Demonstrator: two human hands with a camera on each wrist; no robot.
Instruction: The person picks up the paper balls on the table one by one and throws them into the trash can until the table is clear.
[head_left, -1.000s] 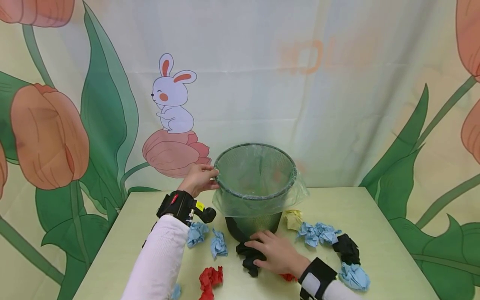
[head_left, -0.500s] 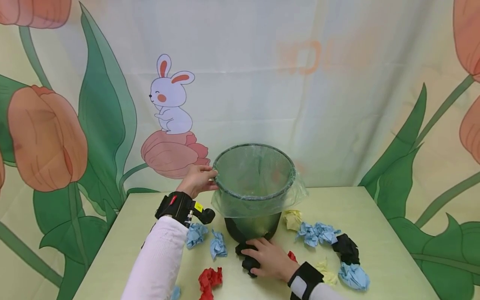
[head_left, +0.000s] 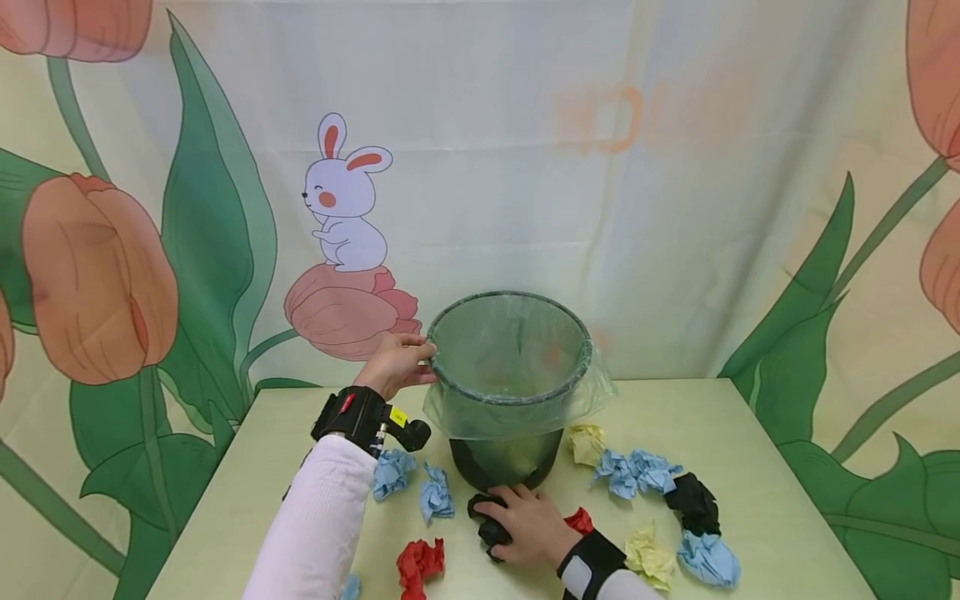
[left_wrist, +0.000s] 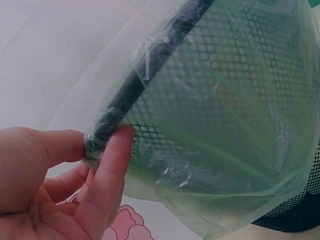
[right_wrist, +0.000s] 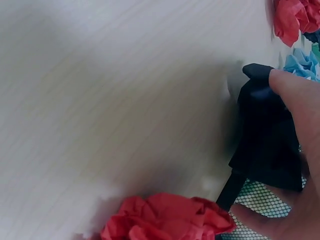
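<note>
At the back of the table stands a mesh wastebasket [head_left: 506, 461], its rim covered by a thin, clear greenish bin liner [head_left: 487, 421] folded over the outside. My left hand [head_left: 393, 364] pinches the basket's left rim through the liner; in the left wrist view, the thumb lies on one side of the rim and fingers on the other. In front of the basket, my right hand [head_left: 527, 529] grips a crumpled black paper ball [right_wrist: 267, 132] on the table, thumb and fingers around it. The palm side is partly hidden in the head view.
Right of the right hand lie red [head_left: 580, 521] and yellow [head_left: 649, 557] paper balls. Farther right are several blue ones, another black ball [head_left: 693, 502] and a second yellow one [head_left: 587, 445]. Blue balls [head_left: 436, 493] and a red one [head_left: 420, 567] lie to the left.
My right hand has shifted left and slightly down, its fingers closing in around the black paper ball. The yellow ball beside its wrist has come into view. My left hand keeps holding the rim.
</note>
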